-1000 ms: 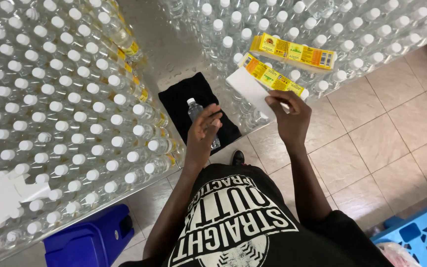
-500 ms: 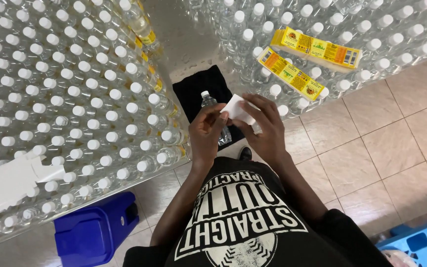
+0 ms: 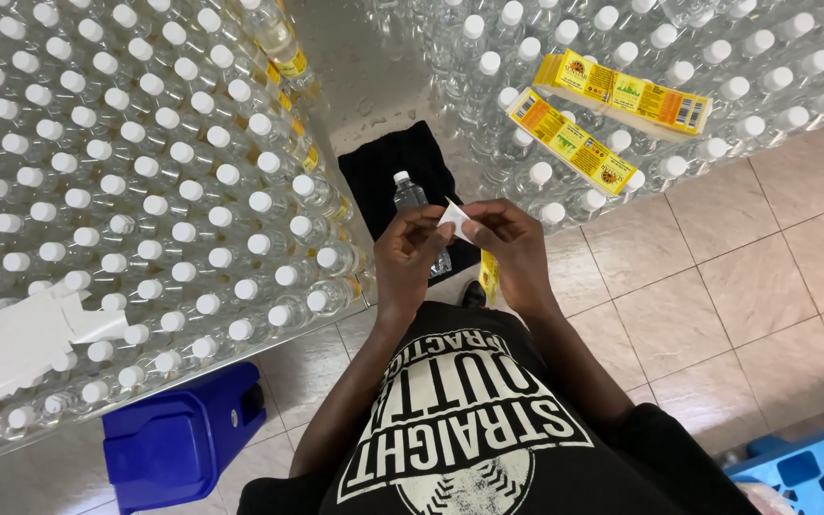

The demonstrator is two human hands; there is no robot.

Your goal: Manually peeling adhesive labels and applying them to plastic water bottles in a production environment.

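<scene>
Left hand (image 3: 410, 253) and right hand (image 3: 512, 250) together over black cloth (image 3: 383, 172), pinching white label backing (image 3: 454, 217); yellow label (image 3: 489, 277) hanging below right hand. Clear bottle (image 3: 412, 202) with white cap lying on cloth, just beyond left hand. Rows of capped bottles (image 3: 126, 172) on both sides. Two yellow label stacks (image 3: 603, 114) atop right-side bottles. Blue stool (image 3: 178, 439) on tiled floor (image 3: 736, 277).
</scene>
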